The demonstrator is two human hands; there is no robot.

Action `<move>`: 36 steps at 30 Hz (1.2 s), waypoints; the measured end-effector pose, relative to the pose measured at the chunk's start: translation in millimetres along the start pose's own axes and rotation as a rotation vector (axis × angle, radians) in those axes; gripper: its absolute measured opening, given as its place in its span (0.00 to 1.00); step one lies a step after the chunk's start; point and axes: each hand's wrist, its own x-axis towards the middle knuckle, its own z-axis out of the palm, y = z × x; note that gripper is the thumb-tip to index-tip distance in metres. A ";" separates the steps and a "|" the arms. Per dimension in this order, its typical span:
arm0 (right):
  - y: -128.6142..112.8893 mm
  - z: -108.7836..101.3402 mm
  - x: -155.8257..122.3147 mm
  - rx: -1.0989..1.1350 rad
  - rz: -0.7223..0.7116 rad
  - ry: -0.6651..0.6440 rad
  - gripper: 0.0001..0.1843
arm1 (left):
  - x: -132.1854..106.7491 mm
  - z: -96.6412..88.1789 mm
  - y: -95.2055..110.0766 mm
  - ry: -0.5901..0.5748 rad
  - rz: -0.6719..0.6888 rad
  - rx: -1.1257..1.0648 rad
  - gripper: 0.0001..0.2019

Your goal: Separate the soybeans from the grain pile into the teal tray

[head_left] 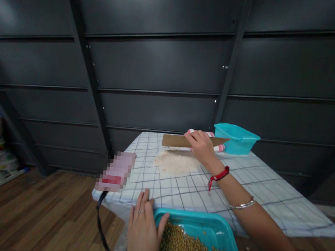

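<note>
My right hand [202, 146] grips a flat strip of brown cardboard [173, 141], held on edge over the table. Just in front of the strip, a spread heap of pale, fine grains [177, 163] lies on the checked tablecloth [178, 193]; I cannot tell their kind. At the table's front edge, my left hand [144, 231] is on the left rim of a turquoise plastic basin [193, 214], thumb over the inside and fingers stretched along the outside. Yellowish-brown soybeans [189, 249] fill much of this basin, whose lower part is cut off by the frame.
Another turquoise basin [237, 145] stands at the back right, its inside mostly hidden. A pink-and-white cloth [219, 148] lies behind the cardboard. On the left table edge is a blurred-out pink object [116, 172] with a black strap [100, 218]. A dark panelled wall [158, 72] rises behind.
</note>
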 end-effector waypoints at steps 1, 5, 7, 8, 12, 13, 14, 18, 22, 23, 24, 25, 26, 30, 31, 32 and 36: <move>0.6 2.1 -2.1 0.005 -0.005 0.002 0.15 | -0.2 1.0 0.9 0.002 -0.002 -0.005 0.17; 1.6 9.4 -6.8 0.022 -0.019 0.011 0.16 | -0.8 4.1 3.4 0.006 -0.007 -0.029 0.17; 0.9 11.9 -7.1 0.031 -0.031 0.016 0.15 | -0.6 4.4 4.2 0.003 -0.002 -0.030 0.17; 0.1 12.8 -7.1 0.036 -0.042 0.016 0.15 | -0.4 4.3 4.5 0.001 -0.001 -0.028 0.16; -4.2 11.6 -6.2 0.060 -0.089 0.008 0.13 | 0.2 2.8 5.5 0.011 0.010 -0.019 0.16; -5.0 9.5 -5.6 0.067 -0.094 0.006 0.14 | 0.3 2.6 5.6 0.012 0.011 -0.018 0.16; -5.4 6.7 -4.5 0.073 -0.096 0.006 0.14 | 0.3 2.4 5.4 0.013 0.012 -0.016 0.15; -1.6 -9.2 7.1 0.100 -0.081 0.005 0.16 | 0.2 2.5 3.3 0.025 0.019 0.000 0.17; 6.5 -17.4 33.3 0.137 -0.112 -0.049 0.16 | 0.2 2.2 1.3 0.024 0.016 0.009 0.17; 7.5 -16.0 41.2 0.148 -0.134 -0.074 0.15 | 0.1 1.9 1.2 0.023 0.017 0.010 0.17; 7.6 -13.0 49.0 0.158 -0.157 -0.102 0.15 | -0.1 1.7 1.4 0.020 0.017 0.009 0.17; 6.8 -8.5 56.4 0.167 -0.179 -0.131 0.14 | -0.3 1.4 1.6 0.019 0.017 0.006 0.17; 5.1 -2.8 63.1 0.176 -0.197 -0.161 0.13 | -0.5 1.1 1.7 0.020 0.013 0.003 0.17; -6.2 25.6 81.1 0.220 -0.244 -0.271 0.10 | -0.6 -0.3 -2.0 0.028 0.001 0.008 0.16; -8.7 32.5 83.5 0.234 -0.254 -0.298 0.09 | -0.4 -0.6 -4.1 0.027 0.013 0.015 0.16; -10.5 38.7 85.3 0.247 -0.262 -0.325 0.09 | -0.2 -0.8 -6.5 0.019 0.036 0.022 0.16; -8.6 54.9 89.1 0.298 -0.279 -0.417 0.17 | 0.6 -0.1 -12.0 -0.005 0.103 0.047 0.16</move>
